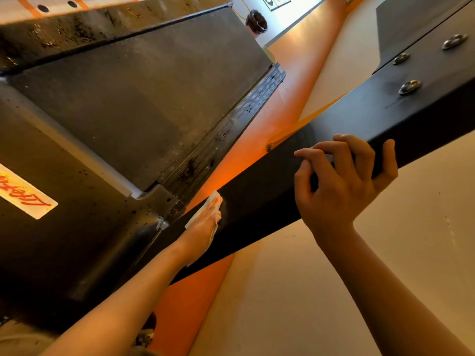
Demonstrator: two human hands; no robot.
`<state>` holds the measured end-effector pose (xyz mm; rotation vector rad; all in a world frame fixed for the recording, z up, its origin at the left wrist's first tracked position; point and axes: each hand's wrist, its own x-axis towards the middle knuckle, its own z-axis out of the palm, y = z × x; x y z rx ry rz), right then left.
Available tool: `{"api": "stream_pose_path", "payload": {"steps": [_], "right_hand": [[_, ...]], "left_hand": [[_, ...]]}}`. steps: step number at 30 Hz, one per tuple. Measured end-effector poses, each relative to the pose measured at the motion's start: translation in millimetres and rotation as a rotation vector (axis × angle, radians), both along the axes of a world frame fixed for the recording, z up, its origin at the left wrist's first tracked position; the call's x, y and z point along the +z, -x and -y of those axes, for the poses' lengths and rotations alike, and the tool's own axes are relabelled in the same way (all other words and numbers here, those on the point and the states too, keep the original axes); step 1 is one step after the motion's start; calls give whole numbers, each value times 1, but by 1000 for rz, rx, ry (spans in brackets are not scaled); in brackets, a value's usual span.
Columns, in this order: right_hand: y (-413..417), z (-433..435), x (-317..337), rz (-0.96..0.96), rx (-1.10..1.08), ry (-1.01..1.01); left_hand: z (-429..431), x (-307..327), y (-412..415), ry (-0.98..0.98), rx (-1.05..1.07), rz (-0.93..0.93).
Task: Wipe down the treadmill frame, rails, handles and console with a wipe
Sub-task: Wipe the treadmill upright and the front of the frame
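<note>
Frame beam [270, 194] ran lower left to upper right; flat left hand [203, 227] pressed wipe [213, 197] on it, right hand [344, 181] gripped its edge.

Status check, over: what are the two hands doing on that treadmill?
Left hand flat, pressing white paper wipe on black metal frame beam. Right hand grips beam's upper edge. Ahead of wipe: only that right hand.

L hand [203, 224]: bare.
R hand [344, 181]: bare; knuckles & tendons show on back.
L forearm [123, 299]: bare, whole length in view.
R forearm [380, 291]: bare, whole length in view.
Clothing [23, 340]: pale beige fabric, bottom-left corner; can't tell which garment.
</note>
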<state>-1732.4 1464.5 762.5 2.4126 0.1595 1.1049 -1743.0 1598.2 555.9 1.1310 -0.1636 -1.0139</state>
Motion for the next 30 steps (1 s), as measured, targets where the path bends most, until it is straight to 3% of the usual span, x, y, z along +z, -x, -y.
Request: {"api": "stream_pose_path", "payload": {"steps": [5,9,14,19,28,30], "right_hand": [[10,-12,-2,-152,47,-39],[18,-23,-22,-301,2,7],[7,-20,-35,-170,-16,28],[8,-19,-38,-143,-7,41],[9,-18,-40,-116,-19,72],[9,-17,-41,-106,-17,75]], "left_hand": [[-15,-1,13,-61,-1,21],[-9,0,14,-229,29,219],[5,33,0,-31,30,156],[25,42,-34,30,-47,176],[58,22,-75,-151,-61,289],[59,18,-74,-101,-70,251]]}}
